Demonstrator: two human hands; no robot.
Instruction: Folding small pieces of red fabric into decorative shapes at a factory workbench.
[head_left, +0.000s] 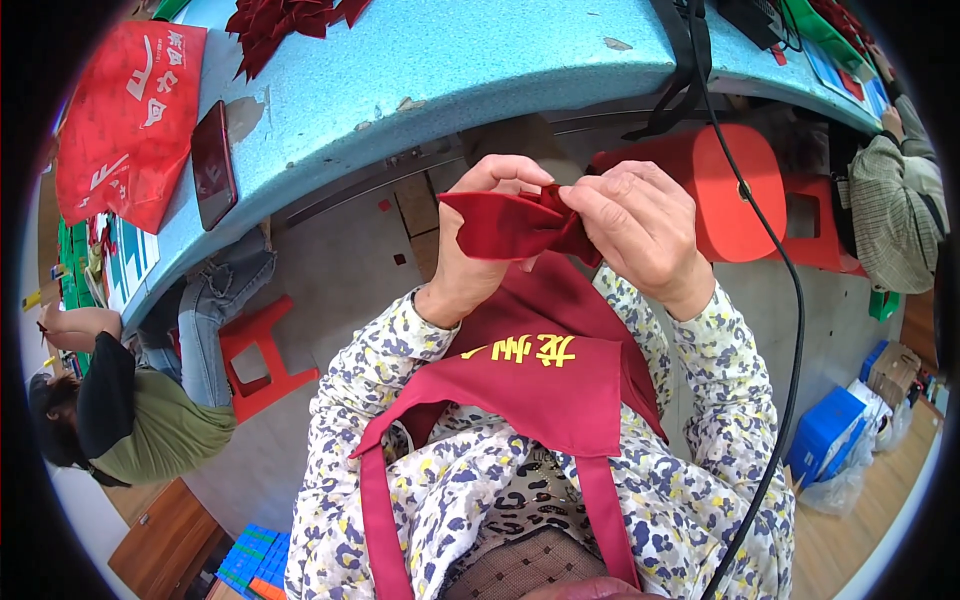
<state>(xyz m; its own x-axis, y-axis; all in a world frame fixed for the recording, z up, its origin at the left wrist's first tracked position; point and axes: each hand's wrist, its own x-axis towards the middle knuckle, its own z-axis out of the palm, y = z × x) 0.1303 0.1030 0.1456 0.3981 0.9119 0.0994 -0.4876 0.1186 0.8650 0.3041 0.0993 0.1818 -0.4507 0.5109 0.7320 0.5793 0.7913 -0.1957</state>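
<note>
My two hands are raised close together in front of my dark red apron, just off the near edge of the blue table. Between them is a folded piece of dark red cloth with pointed corners. My left hand grips it from behind, and the cloth covers part of the palm and fingers. At the cloth's right end, the thumb and fingers of my right hand pinch a small fold. Farther off, a heap of dark red pointed cloth pieces lies on the table.
The blue table curves across the far side. On its left are a dark phone and a red plastic bag. A black cable hangs at my right, near a red stool. People sit at both sides.
</note>
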